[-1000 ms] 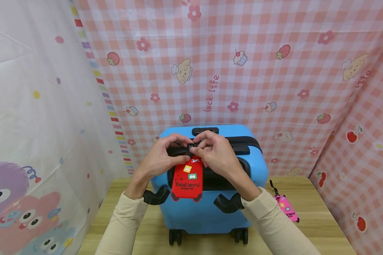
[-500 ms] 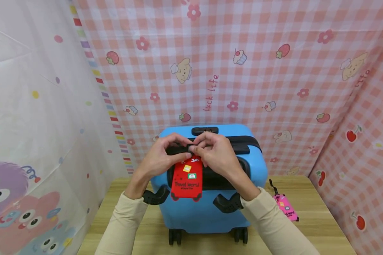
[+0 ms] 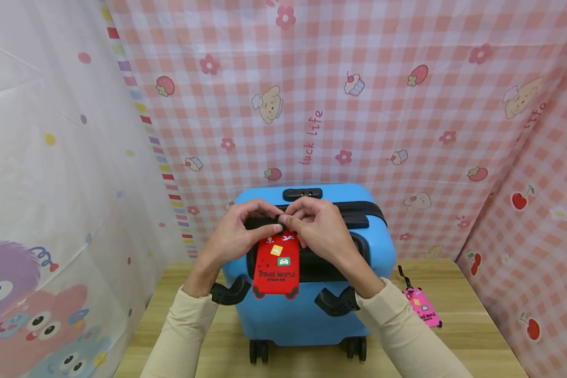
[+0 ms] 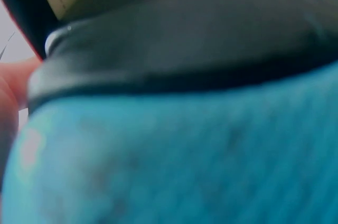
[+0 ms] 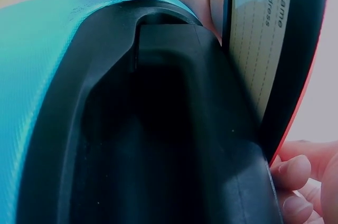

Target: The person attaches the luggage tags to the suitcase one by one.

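Observation:
A red luggage tag (image 3: 276, 274) with "Travel World" printed on it hangs upright in front of the blue suitcase (image 3: 307, 315). Both hands meet at its black strap, by the suitcase's black handle (image 3: 354, 221). My left hand (image 3: 231, 233) pinches the strap from the left, thumb low and fingertips above. From the right, my right hand (image 3: 325, 231) pinches it between thumb and forefinger. The fingers partly hide the strap. In the right wrist view the tag's back shows a name-and-address card (image 5: 259, 39), with right-hand fingertips (image 5: 296, 174) beside the handle.
A pink luggage tag (image 3: 422, 307) with a black strap lies on the wooden table (image 3: 472, 341), right of the suitcase. The suitcase stands on black wheels (image 3: 260, 350). Behind hangs a pink checked curtain (image 3: 382, 126); a white patterned sheet (image 3: 99, 173) hangs at left.
My left thumb has shifted slightly up and left along the strap, and less of the strap shows between the hands. The tag, right hand and suitcase stay nearly still.

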### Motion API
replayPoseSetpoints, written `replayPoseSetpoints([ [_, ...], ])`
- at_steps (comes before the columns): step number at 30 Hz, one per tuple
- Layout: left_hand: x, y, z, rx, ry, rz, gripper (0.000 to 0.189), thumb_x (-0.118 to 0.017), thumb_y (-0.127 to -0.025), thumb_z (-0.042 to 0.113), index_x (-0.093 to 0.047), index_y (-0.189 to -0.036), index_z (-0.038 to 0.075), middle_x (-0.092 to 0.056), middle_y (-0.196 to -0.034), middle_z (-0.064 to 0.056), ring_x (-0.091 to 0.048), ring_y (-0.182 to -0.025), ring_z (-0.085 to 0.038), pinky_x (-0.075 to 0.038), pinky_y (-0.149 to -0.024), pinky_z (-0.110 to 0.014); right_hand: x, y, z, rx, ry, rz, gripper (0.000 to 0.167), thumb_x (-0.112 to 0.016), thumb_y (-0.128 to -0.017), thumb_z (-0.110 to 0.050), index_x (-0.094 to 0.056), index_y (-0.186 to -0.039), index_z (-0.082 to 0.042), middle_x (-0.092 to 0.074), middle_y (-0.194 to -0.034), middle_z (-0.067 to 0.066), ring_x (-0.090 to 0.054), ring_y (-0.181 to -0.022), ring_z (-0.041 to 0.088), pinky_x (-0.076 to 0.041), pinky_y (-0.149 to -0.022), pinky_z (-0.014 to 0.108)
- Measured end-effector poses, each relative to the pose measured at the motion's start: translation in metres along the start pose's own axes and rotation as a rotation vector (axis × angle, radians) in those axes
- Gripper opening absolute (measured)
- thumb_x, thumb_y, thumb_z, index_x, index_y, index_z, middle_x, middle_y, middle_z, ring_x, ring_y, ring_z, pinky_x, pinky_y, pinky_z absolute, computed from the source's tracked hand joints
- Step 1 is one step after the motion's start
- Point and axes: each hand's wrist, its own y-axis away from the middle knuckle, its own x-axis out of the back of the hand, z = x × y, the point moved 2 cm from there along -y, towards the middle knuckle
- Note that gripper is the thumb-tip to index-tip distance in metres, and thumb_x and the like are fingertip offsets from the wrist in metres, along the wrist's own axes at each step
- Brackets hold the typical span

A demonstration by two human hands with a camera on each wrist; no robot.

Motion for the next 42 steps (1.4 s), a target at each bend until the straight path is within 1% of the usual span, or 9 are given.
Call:
replayPoseSetpoints([
  [5,0.0003,0.0003,-0.0013,-0.01,0.016,-0.003,0.021,-0.071,-0.092,0.012,-0.068,-0.113,0.011,-0.07,-0.107,-0.006,-0.066,-0.091,-0.025,-0.058,-0.077,-0.036,-0.0001,0.0005,-0.0007,0.006,-0.001,-0.01,0.014,-0.07,-0.094,-0.017,-0.067,-0.1,-0.005,-0.066,-0.071,0.008,-0.052,-0.05,0.02,-0.046,-0.049,0.03],
  [12,0.0015,-0.0011,-0.0032,-0.013,0.005,0.0,0.021,-0.07,-0.093,0.012,-0.068,-0.114,0.01,-0.07,-0.108,-0.007,-0.066,-0.093,-0.025,-0.058,-0.078,-0.036,0.0017,0.0008,-0.0009,0.011,-0.002,-0.032,0.016,-0.07,-0.094,-0.018,-0.067,-0.104,-0.006,-0.069,-0.077,0.007,-0.053,-0.051,0.021,-0.046,-0.05,0.031],
  [19,0.0022,-0.0029,-0.0036,-0.019,0.009,0.0,0.021,-0.069,-0.093,0.012,-0.068,-0.114,0.009,-0.07,-0.109,-0.007,-0.066,-0.094,-0.024,-0.058,-0.08,-0.036,0.0033,0.0009,0.0011,0.01,-0.009,-0.059,0.015,-0.068,-0.094,-0.017,-0.066,-0.105,-0.008,-0.068,-0.077,0.004,-0.053,-0.052,0.022,-0.046,-0.052,0.034],
  [23,0.0025,-0.0034,-0.0035,-0.022,0.009,0.0,0.02,-0.069,-0.094,0.011,-0.068,-0.114,0.008,-0.07,-0.108,-0.008,-0.066,-0.093,-0.025,-0.058,-0.08,-0.036,0.0039,0.0014,0.0008,0.022,-0.022,-0.073,0.016,-0.068,-0.093,-0.014,-0.066,-0.107,-0.007,-0.065,-0.076,0.006,-0.052,-0.053,0.022,-0.046,-0.052,0.035],
  [30,0.0027,-0.0041,-0.005,-0.025,-0.01,0.005,0.021,-0.069,-0.093,0.013,-0.069,-0.114,0.009,-0.07,-0.107,-0.007,-0.066,-0.092,-0.024,-0.057,-0.08,-0.035,0.0039,0.001,0.0023,0.02,-0.024,-0.072,0.016,-0.068,-0.093,-0.014,-0.065,-0.107,-0.007,-0.065,-0.076,0.006,-0.052,-0.053,0.021,-0.045,-0.052,0.033],
  [34,0.0028,-0.0041,-0.0055,-0.042,-0.021,0.001,0.021,-0.069,-0.093,0.011,-0.069,-0.114,0.009,-0.07,-0.107,-0.007,-0.065,-0.092,-0.024,-0.057,-0.079,-0.036,0.004,0.0008,0.003,0.017,-0.028,-0.071,0.017,-0.068,-0.093,-0.015,-0.065,-0.107,-0.006,-0.067,-0.078,0.007,-0.053,-0.054,0.021,-0.046,-0.053,0.033],
  [42,0.0037,-0.0047,-0.0056,-0.052,-0.012,-0.004,0.021,-0.067,-0.094,0.01,-0.068,-0.115,0.008,-0.069,-0.107,-0.008,-0.066,-0.092,-0.024,-0.057,-0.08,-0.036,0.0041,-0.0009,0.0042,0.025,-0.035,-0.076,0.019,-0.069,-0.092,-0.016,-0.065,-0.107,-0.004,-0.067,-0.078,0.008,-0.053,-0.054,0.021,-0.046,-0.054,0.033],
])
